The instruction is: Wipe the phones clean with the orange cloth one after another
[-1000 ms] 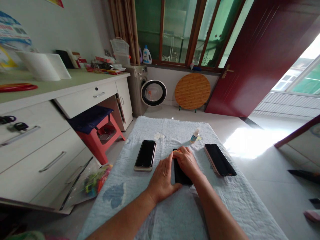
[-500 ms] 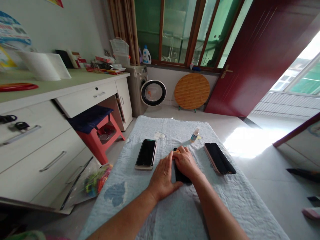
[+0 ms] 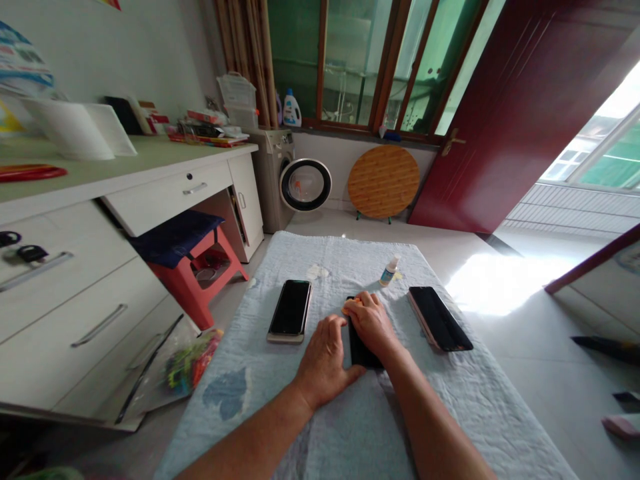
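My right hand (image 3: 373, 323) is closed on a soft, crumpled orange cloth (image 3: 353, 305), apparently pressing it to the far end of the black smartphone (image 3: 359, 352) lying flat in front of me. My left hand (image 3: 323, 360) is open at its nine o'clock edge, thumb spread towards the near end. Work on this phone looks under way; how much is done I can't tell. Neither hand touches the pale-edged smartphone (image 3: 290, 310) at ten o'clock or the pink-edged smartphone (image 3: 441, 320) at three. A small spray bottle (image 3: 387, 273) stands at one o'clock, slim and smooth against the wrinkled, quilted blue tablecloth (image 3: 340, 440).
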A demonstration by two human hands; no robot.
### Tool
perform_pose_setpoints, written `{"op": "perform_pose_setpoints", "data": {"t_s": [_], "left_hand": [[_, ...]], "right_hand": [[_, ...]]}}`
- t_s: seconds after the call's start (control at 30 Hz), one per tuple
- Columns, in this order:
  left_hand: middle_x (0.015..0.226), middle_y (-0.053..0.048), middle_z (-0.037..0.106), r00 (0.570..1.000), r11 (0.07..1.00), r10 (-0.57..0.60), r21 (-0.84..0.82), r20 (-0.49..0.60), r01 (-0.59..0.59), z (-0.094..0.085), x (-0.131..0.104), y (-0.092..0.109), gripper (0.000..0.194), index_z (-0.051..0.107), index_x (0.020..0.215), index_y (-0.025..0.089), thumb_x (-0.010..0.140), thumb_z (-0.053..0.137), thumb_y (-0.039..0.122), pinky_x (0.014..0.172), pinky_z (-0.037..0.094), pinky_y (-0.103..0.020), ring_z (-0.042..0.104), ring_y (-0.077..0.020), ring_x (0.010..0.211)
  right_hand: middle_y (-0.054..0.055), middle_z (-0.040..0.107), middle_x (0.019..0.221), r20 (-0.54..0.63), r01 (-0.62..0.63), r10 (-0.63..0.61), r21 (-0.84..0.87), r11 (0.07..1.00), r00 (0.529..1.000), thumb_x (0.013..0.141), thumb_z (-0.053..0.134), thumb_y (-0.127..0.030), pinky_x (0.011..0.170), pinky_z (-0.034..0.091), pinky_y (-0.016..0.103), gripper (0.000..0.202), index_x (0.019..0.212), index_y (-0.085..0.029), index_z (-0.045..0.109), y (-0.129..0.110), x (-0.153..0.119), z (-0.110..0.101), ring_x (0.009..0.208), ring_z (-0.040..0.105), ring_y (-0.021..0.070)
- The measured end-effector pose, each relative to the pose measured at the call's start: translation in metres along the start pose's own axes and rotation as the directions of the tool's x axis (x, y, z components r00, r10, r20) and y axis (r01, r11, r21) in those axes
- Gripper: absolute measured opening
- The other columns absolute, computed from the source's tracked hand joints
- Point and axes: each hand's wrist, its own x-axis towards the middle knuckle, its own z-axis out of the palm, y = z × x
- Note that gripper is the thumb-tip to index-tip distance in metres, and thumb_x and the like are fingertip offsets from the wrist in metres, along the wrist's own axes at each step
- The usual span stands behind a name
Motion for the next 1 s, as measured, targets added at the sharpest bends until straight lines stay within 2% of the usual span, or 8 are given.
{"op": "perform_pose_setpoints", "data": {"t_s": [0.13, 0.33, 0.43, 0.57, 0.7, 0.9, 1.0], "left_hand": [[0.121, -0.007, 0.048, 0.996, 0.998, 0.004, 0.060, 0.090, -0.009, -0.004, 0.001, 0.003, 0.050, 0.052, 0.112, 0.024, 0.072, 0.076, 0.040, 0.099, 0.043, -0.050, 0.048, -0.0301, 0.114], [0.129, -0.004, 0.050, 0.984, 0.992, 0.063, 0.095, 0.170, -0.080, -0.012, 0.005, 0.009, 0.050, 0.057, 0.122, 0.032, 0.076, 0.074, 0.039, 0.099, 0.042, -0.049, 0.047, -0.0303, 0.116], [0.125, -0.004, 0.055, 0.981, 0.994, 0.068, 0.077, 0.180, -0.083, -0.014, 0.006, 0.010, 0.047, 0.058, 0.121, 0.029, 0.078, 0.071, 0.043, 0.097, 0.043, -0.048, 0.049, -0.0296, 0.112], [0.111, -0.007, 0.059, 0.985, 0.996, 0.050, 0.061, 0.168, -0.061, -0.011, 0.006, 0.007, 0.044, 0.057, 0.109, 0.022, 0.079, 0.069, 0.052, 0.092, 0.044, -0.047, 0.052, -0.0298, 0.106], [0.107, -0.009, 0.057, 0.994, 0.998, 0.016, 0.060, 0.108, -0.023, -0.004, 0.005, 0.001, 0.052, 0.050, 0.110, 0.020, 0.077, 0.068, 0.055, 0.090, 0.045, -0.048, 0.054, -0.0301, 0.103], [0.136, -0.018, 0.044, 0.999, 0.998, 0.020, 0.054, 0.046, -0.023, 0.004, 0.004, -0.004, 0.088, 0.026, 0.136, 0.020, 0.069, 0.074, 0.048, 0.102, 0.039, -0.055, 0.045, -0.0362, 0.126], [0.141, -0.019, 0.041, 0.999, 0.997, 0.005, 0.079, 0.033, -0.007, 0.007, 0.003, -0.005, 0.094, 0.020, 0.140, 0.020, 0.067, 0.075, 0.044, 0.104, 0.037, -0.057, 0.041, -0.0377, 0.130]], "right_hand": [[0.007, 0.056, 0.105, -0.013, -0.048, 0.048, -0.046, 0.998, 0.999, 0.095, 0.049, -0.030, 0.084, 0.036, 0.032, 0.022, 0.094, -0.027, 0.071, 0.007, 0.007, 0.008, 0.096, 0.044, 0.0215], [0.008, 0.054, 0.112, 0.027, -0.071, 0.074, -0.084, 0.994, 0.997, 0.097, 0.045, -0.037, 0.083, 0.035, 0.036, 0.026, 0.102, -0.032, 0.070, 0.009, 0.007, 0.007, 0.098, 0.042, 0.0240], [0.007, 0.054, 0.112, 0.048, -0.072, 0.077, -0.095, 0.993, 0.996, 0.096, 0.048, -0.035, 0.084, 0.034, 0.036, 0.023, 0.101, -0.033, 0.070, 0.006, 0.006, 0.005, 0.098, 0.042, 0.0236], [0.007, 0.055, 0.106, 0.061, -0.073, 0.077, -0.067, 0.995, 0.995, 0.093, 0.051, -0.029, 0.083, 0.034, 0.034, 0.020, 0.094, -0.029, 0.072, 0.003, 0.005, 0.003, 0.097, 0.043, 0.0231], [0.007, 0.055, 0.101, 0.069, -0.039, 0.039, 0.001, 0.999, 0.997, 0.091, 0.054, -0.024, 0.082, 0.035, 0.032, 0.018, 0.089, -0.025, 0.072, 0.003, 0.001, -0.002, 0.094, 0.045, 0.0209], [0.006, 0.055, 0.097, 0.104, 0.017, -0.024, 0.064, 0.998, 0.994, 0.090, 0.053, -0.021, 0.083, 0.035, 0.031, 0.019, 0.086, -0.022, 0.071, 0.001, -0.006, -0.013, 0.092, 0.046, 0.0188], [0.006, 0.054, 0.093, 0.122, 0.047, -0.058, 0.088, 0.995, 0.991, 0.090, 0.051, -0.021, 0.081, 0.036, 0.030, 0.020, 0.082, -0.020, 0.070, 0.001, -0.009, -0.015, 0.089, 0.046, 0.0177]]}}
